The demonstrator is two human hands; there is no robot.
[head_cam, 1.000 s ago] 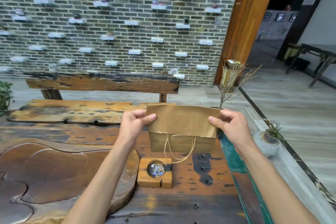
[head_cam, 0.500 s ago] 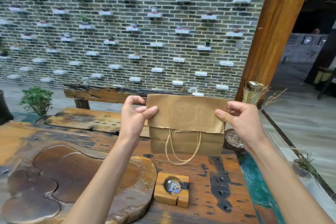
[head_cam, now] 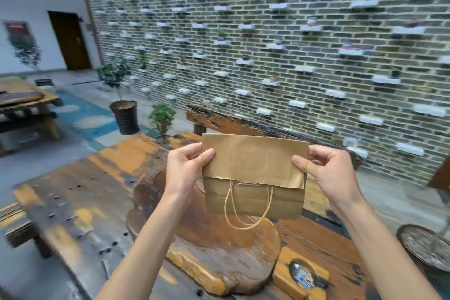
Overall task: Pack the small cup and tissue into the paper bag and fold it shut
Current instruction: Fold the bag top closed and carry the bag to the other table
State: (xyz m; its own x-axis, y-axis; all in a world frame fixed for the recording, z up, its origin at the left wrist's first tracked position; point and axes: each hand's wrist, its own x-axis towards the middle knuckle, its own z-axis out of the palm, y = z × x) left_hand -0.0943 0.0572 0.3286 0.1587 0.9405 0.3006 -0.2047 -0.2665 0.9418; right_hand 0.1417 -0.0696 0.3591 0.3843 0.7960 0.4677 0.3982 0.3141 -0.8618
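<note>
A brown paper bag [head_cam: 253,173] hangs in the air above the wooden table, its top folded down toward me into a wide flap. A twine handle loop [head_cam: 246,212] dangles below the flap. My left hand [head_cam: 186,168] pinches the flap's left edge and my right hand [head_cam: 326,173] pinches its right edge. The small cup and the tissue are not visible; whatever is in the bag is hidden.
Below the bag lies a carved wooden tea tray [head_cam: 219,246] on the rough wooden table [head_cam: 80,202]. A small wooden block with a round hollow [head_cam: 300,275] sits near right. A dark round pot [head_cam: 428,251] stands at the right edge. A brick wall and potted plants are behind.
The bag has been lifted higher off the table and both hands stay on its folded top. My view has swung left and up, showing more of the wall and courtyard.
</note>
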